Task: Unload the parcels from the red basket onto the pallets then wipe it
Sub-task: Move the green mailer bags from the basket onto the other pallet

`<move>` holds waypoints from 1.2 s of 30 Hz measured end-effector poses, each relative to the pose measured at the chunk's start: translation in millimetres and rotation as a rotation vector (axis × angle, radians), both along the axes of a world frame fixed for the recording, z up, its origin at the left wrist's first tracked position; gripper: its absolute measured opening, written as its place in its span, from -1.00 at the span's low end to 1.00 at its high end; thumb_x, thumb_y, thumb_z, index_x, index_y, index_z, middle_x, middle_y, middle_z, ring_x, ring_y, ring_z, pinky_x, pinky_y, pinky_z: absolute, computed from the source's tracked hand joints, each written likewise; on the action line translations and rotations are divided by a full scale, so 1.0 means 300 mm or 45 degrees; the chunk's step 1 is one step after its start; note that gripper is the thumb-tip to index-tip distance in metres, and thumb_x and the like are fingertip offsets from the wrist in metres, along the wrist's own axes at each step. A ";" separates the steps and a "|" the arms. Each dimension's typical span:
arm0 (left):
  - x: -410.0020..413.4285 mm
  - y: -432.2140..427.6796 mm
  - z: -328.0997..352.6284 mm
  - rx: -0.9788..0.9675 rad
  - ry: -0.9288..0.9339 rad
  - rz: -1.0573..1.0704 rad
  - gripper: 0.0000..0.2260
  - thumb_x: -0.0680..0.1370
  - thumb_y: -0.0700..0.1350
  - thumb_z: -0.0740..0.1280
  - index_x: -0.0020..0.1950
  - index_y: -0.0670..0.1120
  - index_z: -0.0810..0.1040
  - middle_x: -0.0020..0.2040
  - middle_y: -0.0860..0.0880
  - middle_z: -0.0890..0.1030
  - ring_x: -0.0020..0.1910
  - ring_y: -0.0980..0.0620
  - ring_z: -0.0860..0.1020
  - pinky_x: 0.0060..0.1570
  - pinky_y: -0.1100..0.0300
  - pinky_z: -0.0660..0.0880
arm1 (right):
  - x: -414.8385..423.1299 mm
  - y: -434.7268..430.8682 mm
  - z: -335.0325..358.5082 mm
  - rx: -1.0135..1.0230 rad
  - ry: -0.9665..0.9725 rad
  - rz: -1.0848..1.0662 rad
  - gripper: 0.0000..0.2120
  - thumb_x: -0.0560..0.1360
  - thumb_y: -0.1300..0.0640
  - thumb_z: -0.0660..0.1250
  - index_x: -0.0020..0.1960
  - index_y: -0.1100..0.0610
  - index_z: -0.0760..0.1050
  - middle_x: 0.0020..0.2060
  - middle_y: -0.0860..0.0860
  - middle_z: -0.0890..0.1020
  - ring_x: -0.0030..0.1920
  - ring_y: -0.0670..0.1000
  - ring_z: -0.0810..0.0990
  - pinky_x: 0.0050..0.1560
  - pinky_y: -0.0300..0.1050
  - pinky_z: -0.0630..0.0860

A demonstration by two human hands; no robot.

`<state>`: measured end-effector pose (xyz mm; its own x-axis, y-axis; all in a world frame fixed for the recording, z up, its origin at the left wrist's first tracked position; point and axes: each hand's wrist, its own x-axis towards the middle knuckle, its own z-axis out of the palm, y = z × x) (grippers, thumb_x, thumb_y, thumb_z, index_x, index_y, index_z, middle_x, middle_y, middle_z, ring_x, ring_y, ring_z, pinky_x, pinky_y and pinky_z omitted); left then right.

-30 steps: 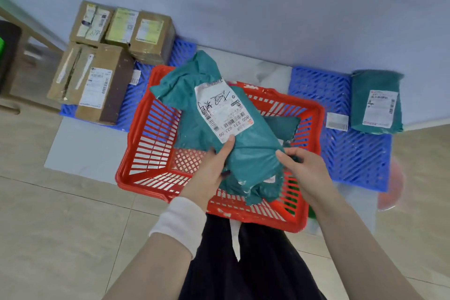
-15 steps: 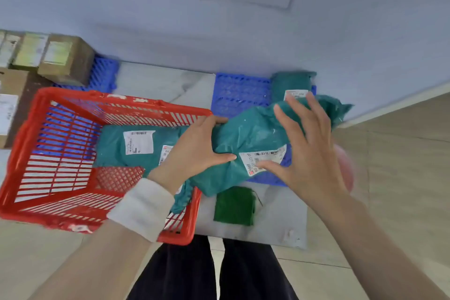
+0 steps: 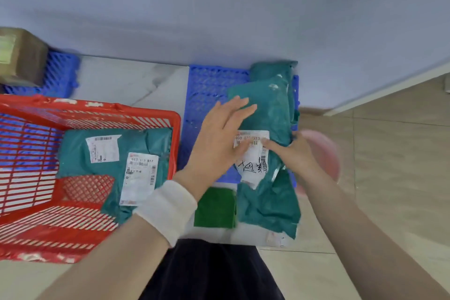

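Fingers of your left hand [image 3: 214, 143] lie straight and flat on the crumpled teal plastic mailer parcel [image 3: 272, 105], set on the blue lattice pallet [image 3: 209, 85] right of centre. Your right hand [image 3: 297, 153] touches its white label [image 3: 250, 170]; whether it pinches cannot be told. Two more teal mailers [image 3: 78, 153] sit in the red plastic basket [image 3: 109, 111], left. They look soft, light, slick: grasp the bulky middle, not loose ends.

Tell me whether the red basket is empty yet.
Not empty: teal parcels lie flat inside the red basket, over toward one side wall.
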<state>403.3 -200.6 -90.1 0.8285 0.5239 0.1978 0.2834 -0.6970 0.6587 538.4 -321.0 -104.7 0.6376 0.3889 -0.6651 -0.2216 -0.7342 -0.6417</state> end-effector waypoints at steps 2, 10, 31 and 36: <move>-0.001 -0.042 -0.091 -0.512 0.140 0.381 -0.37 0.42 -0.09 0.43 0.42 -0.14 0.26 0.38 -0.15 0.35 0.39 -0.07 0.28 0.39 0.07 0.17 | 0.046 0.020 -0.064 0.044 0.122 -0.194 -0.34 0.26 0.01 0.54 0.26 0.19 0.40 0.11 0.05 0.61 0.03 0.03 0.62 0.00 -0.08 0.57; 0.254 0.052 -0.380 -1.561 0.174 0.630 -0.68 0.49 -0.24 0.36 0.21 -0.15 0.38 0.01 -0.03 0.53 -0.09 0.10 0.52 -0.22 0.50 0.46 | 0.216 0.259 -0.300 -0.023 -0.053 -0.106 -0.15 0.30 -0.20 0.41 0.45 0.10 0.16 0.31 0.05 0.45 0.29 0.08 0.45 0.31 0.07 0.39; 0.315 0.155 -0.514 -1.169 0.174 0.731 -0.79 0.56 -0.27 0.22 0.10 0.01 0.40 -0.08 0.18 0.42 -0.09 0.13 0.45 -0.22 0.51 0.33 | 0.194 0.322 -0.386 -0.095 -0.539 0.159 -0.46 0.50 -0.08 0.26 0.41 0.13 0.28 0.38 0.05 0.33 0.40 0.02 0.27 0.29 -0.23 0.18; 0.121 0.116 -0.306 -0.985 0.166 0.798 -0.69 0.55 -0.25 0.23 0.30 -0.20 0.41 0.26 -0.12 0.49 0.15 -0.01 0.51 0.12 0.32 0.36 | -0.044 0.248 -0.192 0.023 -0.455 0.121 -0.56 0.50 0.00 0.31 0.32 0.14 0.39 0.30 0.04 0.43 0.33 0.02 0.37 0.19 -0.30 0.22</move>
<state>439.7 -165.9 -181.8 0.3498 0.8195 -0.4539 0.5547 0.2093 0.8053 525.1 -246.7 -162.3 0.7889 0.4668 -0.3995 0.0872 -0.7287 -0.6792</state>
